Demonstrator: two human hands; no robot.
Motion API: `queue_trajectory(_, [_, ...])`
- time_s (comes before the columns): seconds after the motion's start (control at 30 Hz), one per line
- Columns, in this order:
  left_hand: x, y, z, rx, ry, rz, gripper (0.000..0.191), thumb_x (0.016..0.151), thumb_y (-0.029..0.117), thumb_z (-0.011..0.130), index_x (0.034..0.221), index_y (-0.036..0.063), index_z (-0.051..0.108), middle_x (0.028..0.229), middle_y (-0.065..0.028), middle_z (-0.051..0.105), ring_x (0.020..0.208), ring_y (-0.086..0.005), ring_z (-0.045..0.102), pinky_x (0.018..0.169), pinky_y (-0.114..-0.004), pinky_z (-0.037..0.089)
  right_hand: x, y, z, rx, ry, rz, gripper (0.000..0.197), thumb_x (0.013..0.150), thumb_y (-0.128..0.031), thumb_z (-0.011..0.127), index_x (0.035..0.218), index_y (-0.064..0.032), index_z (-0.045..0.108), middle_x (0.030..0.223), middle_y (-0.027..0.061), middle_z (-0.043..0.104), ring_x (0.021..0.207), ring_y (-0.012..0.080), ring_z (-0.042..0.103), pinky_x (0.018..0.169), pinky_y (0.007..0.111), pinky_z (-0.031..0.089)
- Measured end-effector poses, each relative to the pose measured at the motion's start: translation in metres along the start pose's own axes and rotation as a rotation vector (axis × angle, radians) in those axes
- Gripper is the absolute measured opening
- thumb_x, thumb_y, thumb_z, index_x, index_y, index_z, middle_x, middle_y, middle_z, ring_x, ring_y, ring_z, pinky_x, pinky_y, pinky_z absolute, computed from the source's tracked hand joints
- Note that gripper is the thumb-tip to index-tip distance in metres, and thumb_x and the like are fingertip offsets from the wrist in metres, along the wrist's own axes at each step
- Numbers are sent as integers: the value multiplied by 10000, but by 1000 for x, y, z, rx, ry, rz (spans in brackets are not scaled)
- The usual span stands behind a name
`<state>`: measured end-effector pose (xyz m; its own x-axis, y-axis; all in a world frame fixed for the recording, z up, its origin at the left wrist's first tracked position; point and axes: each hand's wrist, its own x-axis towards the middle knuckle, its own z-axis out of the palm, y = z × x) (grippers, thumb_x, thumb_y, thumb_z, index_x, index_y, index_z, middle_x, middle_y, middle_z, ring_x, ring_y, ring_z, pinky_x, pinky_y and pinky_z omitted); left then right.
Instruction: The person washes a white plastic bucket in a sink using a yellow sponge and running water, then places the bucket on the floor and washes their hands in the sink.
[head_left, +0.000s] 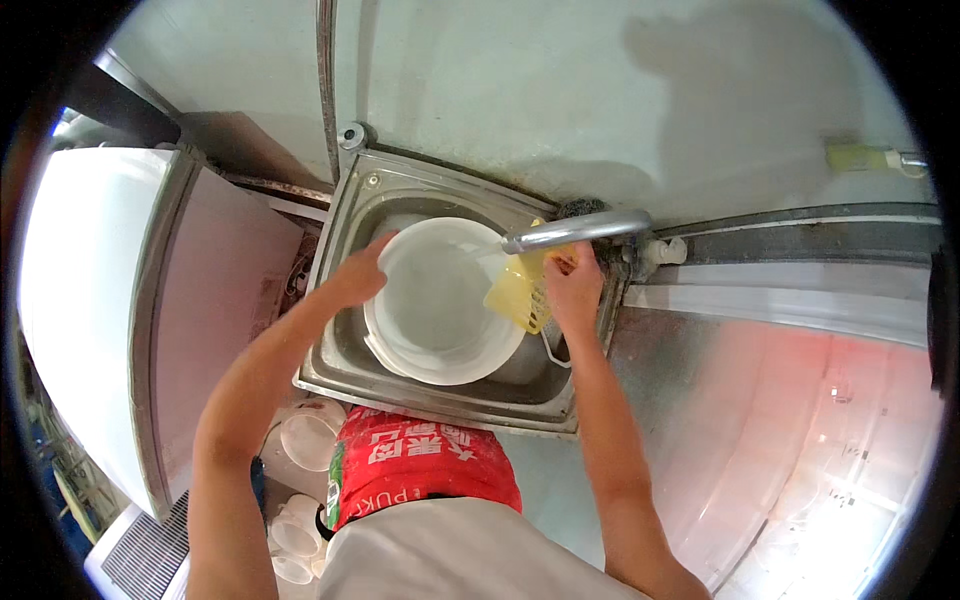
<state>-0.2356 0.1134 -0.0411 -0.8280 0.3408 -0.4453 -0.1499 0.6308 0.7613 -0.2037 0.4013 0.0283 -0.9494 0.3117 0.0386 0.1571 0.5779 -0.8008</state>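
A round white plastic tub (442, 300) with cloudy water in it sits in a stainless steel sink (450, 409), beneath a curved metal faucet (577, 231). My left hand (360, 274) grips the tub's upper left rim. In my right hand (576, 281) is a yellow plastic piece with slots (517, 296), held over the tub's right rim; its upper part is partly hidden by the faucet and my fingers. A white handle-like loop (553, 349) shows in the sink just right of the tub.
A white appliance (97, 300) stands left of the sink. White plastic containers (311, 435) are on the floor at lower left. Behind the sink is a pale wall (487, 90), with a dark scrubber (581, 208) at its foot. A white valve handle (670, 251) lies right of the faucet.
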Motion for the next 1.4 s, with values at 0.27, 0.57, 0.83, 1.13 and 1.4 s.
queue_trajectory(0.27, [76,67,-19,560,-279,388,610,699,27,521,1293,149,453,1117,-199,571,1065,-353,526,945,-430,406,16,9,38,-60,-62,-267,355,779,-26,598,1122,-32,507,970,109,601,839,180,602,757,310,469])
queue_trajectory(0.57, [-106,33,63,-539,619,-353,745,694,84,732,1297,9,301,1108,-110,431,1006,-196,439,859,-318,399,24,9,51,121,-1,-232,332,776,2,594,1088,17,481,940,128,596,821,189,598,752,315,481])
queue_trajectory(0.83, [-108,15,136,-929,335,-324,585,802,35,569,1260,29,205,1100,-164,484,838,-208,576,590,-285,533,20,12,26,125,-36,-114,395,790,-32,588,1171,-58,487,926,96,578,828,163,570,732,295,462])
queue_trajectory(1.13, [-52,-20,39,-494,76,-242,611,755,17,501,1295,42,215,1066,-241,537,769,-319,641,485,-352,572,6,5,36,106,-102,-44,306,777,-3,561,1082,-22,568,891,121,614,869,170,595,740,306,460])
queue_trajectory(1.4, [42,35,-12,174,-417,-147,595,763,43,505,1325,79,314,1070,-188,577,831,-315,643,550,-381,557,6,25,30,158,-13,-28,334,789,-22,580,1121,-35,543,840,115,611,775,197,587,697,343,468])
